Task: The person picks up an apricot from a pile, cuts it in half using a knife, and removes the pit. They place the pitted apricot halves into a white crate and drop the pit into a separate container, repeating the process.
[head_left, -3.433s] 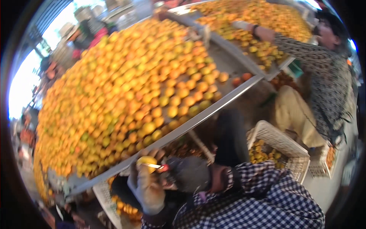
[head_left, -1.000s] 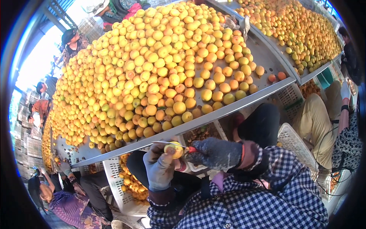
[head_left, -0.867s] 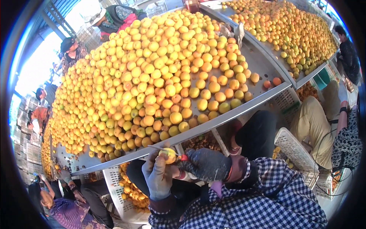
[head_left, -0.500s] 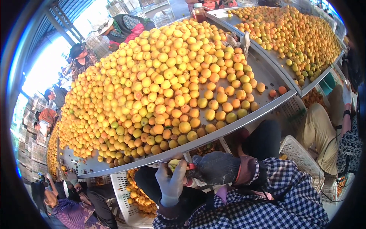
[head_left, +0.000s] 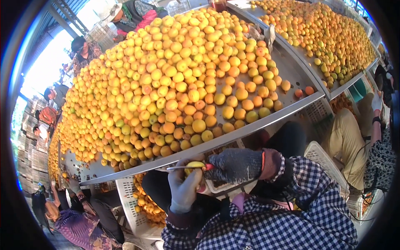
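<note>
Close to the table's near edge, my left hand, in a pale grey glove, is closed around a yellow-green apricot. My right hand wears a dark grey knitted glove and grips a small knife by its red handle. The thin blade lies across the fruit, its tip sticking out to the left past my left fingers. How deep the blade sits in the flesh cannot be made out. Beyond my hands, a big heap of yellow-orange apricots covers much of the metal table.
A raised metal rim borders the table. A white crate of apricots stands below on the left; another white crate is at my right. Co-workers sit on both sides and across the table. A second table at the far right bears more apricots.
The view has shifted, so the table sits higher in the picture. Both hands have risen slightly with the apricot and knife, and the blade's left end now shows more plainly.
</note>
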`<move>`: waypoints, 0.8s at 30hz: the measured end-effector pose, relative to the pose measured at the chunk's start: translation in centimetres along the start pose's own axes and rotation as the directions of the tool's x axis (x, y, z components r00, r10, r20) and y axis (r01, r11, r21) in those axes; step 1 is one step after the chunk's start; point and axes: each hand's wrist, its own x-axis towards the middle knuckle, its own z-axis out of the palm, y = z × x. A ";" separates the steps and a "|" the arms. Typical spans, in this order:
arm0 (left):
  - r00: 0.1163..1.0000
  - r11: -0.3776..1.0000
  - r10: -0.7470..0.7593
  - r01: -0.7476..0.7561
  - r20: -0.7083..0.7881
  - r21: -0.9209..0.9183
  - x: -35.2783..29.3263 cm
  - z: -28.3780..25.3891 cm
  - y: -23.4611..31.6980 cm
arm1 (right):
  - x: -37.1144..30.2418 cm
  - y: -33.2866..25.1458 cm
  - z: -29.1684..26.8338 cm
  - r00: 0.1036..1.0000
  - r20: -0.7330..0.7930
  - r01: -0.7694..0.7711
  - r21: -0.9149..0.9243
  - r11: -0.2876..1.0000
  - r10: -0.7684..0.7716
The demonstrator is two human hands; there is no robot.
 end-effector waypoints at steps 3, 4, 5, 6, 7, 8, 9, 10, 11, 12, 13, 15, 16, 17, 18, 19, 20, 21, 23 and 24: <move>1.000 0.982 0.009 -0.011 -0.008 -0.191 0.8 0.2 -0.2 | -1.0 1.6 0.1 0.960 0.150 -0.205 -0.208 0.956 0.238; 0.996 0.940 0.059 -0.079 -0.070 -0.332 0.9 -0.1 -0.5 | -1.5 0.8 -0.2 0.958 0.160 -0.204 -0.203 0.958 0.238; 0.997 0.898 0.077 -0.073 -0.010 -0.433 0.9 -1.1 -1.1 | -2.1 -0.9 -0.9 0.955 0.103 -0.255 -0.196 0.947 0.278; 0.997 0.895 0.078 -0.076 -0.015 -0.440 0.8 -1.4 -1.4 | -2.4 -1.9 -1.1 0.947 0.045 -0.304 -0.186 0.934 0.318; 0.996 0.910 0.078 -0.053 0.042 -0.410 0.5 -0.8 -1.2 | -3.2 -2.1 0.0 0.945 -0.108 -0.321 -0.121 0.939 0.309; 0.992 0.925 0.076 -0.033 0.100 -0.379 0.2 -0.4 -1.2 | -3.2 -2.5 0.4 0.942 -0.109 -0.331 -0.126 0.935 0.319; 0.974 0.935 0.093 -0.014 0.208 -0.353 0.3 -0.6 -1.6 | -2.4 -3.2 0.9 0.948 -0.222 -0.217 0.068 0.974 0.227; 0.972 0.933 0.088 -0.003 0.219 -0.360 0.0 -0.2 -2.0 | -1.8 -3.8 1.5 0.925 -0.349 -0.067 0.241 0.968 0.151; 0.981 0.945 0.077 -0.015 0.179 -0.327 -0.6 0.5 -2.2 | -1.8 -3.0 2.5 0.914 -0.388 -0.032 0.220 0.975 0.118; 0.989 0.955 0.069 -0.028 0.131 -0.296 -1.2 0.8 -2.0 | -1.6 -3.4 2.7 0.915 -0.384 -0.043 0.215 0.976 0.125; 0.982 0.963 0.122 -0.083 0.141 -0.255 -1.6 0.8 -2.0 | -1.4 -3.9 2.5 0.918 -0.357 -0.115 0.171 0.979 0.171; 0.977 0.970 0.154 -0.120 0.151 -0.211 -2.2 0.5 -1.7 | -1.5 -3.9 3.4 0.899 -0.365 -0.201 0.150 0.968 0.243; 0.970 0.975 0.185 -0.160 0.157 -0.155 -2.5 0.2 -1.7 | -1.5 -3.8 3.8 0.902 -0.357 -0.203 0.147 0.968 0.243; 0.963 0.972 0.218 -0.198 0.161 -0.131 -2.7 -0.1 -1.8 | -1.5 -3.8 4.2 0.908 -0.366 -0.168 0.127 0.978 0.203; 0.963 0.970 0.221 -0.201 0.153 -0.136 -2.9 -0.2 -1.7 | -1.4 -3.9 4.5 0.914 -0.373 -0.131 0.108 0.986 0.162; 0.952 0.966 0.258 -0.260 0.164 -0.011 -3.2 -0.4 -1.5 | -1.4 -4.4 4.8 0.895 -0.382 -0.158 0.209 0.965 0.229; 0.940 0.943 0.290 -0.313 0.178 0.116 -3.5 -0.7 -1.3 | -1.4 -4.2 5.1 0.900 -0.371 -0.159 0.209 0.965 0.228; 0.953 0.960 0.241 -0.261 0.182 0.100 -4.0 -0.7 -1.1 | -1.4 -4.0 5.3 0.862 -0.325 -0.247 0.401 0.882 0.389; 0.948 0.964 0.247 -0.261 0.202 0.045 -4.3 -1.4 -1.2 | -1.1 -3.8 5.6 0.785 -0.201 -0.307 0.695 0.650 0.586; 0.940 0.966 0.252 -0.257 0.231 -0.006 -4.4 -1.8 -1.2 | -0.8 -4.3 5.5 0.730 -0.115 -0.345 0.789 0.509 0.673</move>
